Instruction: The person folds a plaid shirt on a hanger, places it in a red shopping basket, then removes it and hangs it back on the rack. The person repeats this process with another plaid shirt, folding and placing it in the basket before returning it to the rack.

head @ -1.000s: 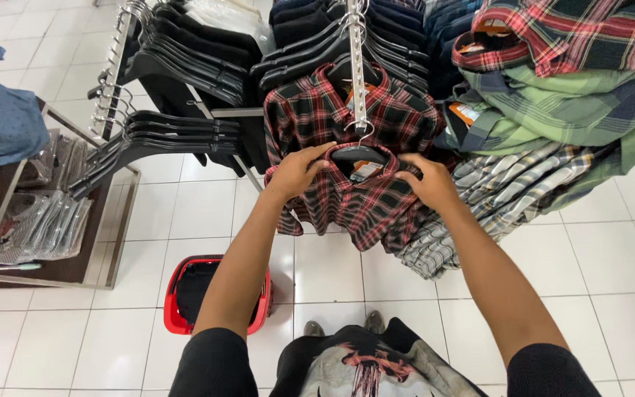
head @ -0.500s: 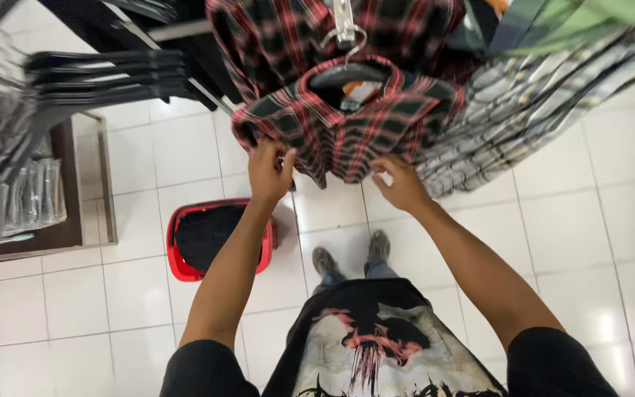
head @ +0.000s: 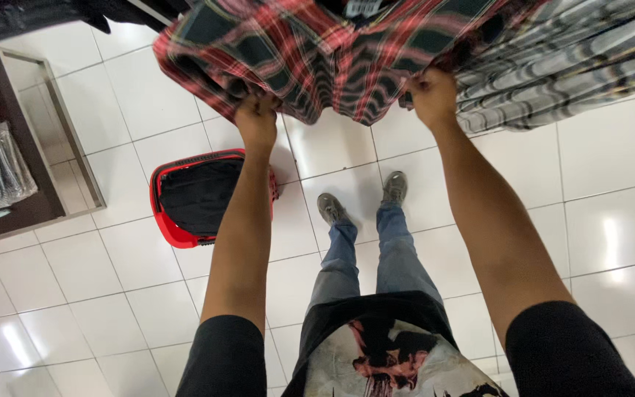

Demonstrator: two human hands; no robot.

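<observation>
A red and black plaid shirt (head: 317, 55) hangs across the top of the view. My left hand (head: 256, 117) grips its lower hem on the left side. My right hand (head: 430, 92) grips the hem on the right side. Both arms reach up and forward. The hanger and rack are out of view above. Below the arms I see my own jeans and grey shoes (head: 361, 198) on the white tile floor.
A red shopping basket (head: 174, 228) with dark cloth inside sits on the floor to the left of my feet. Grey striped shirts (head: 567, 73) hang at the upper right. A dark display shelf (head: 31, 198) with wrapped items stands at the left edge.
The view has tilted further down, so the rack and hanger have left the frame. Both hands have stayed on the shirt's hem and now appear higher in the view.
</observation>
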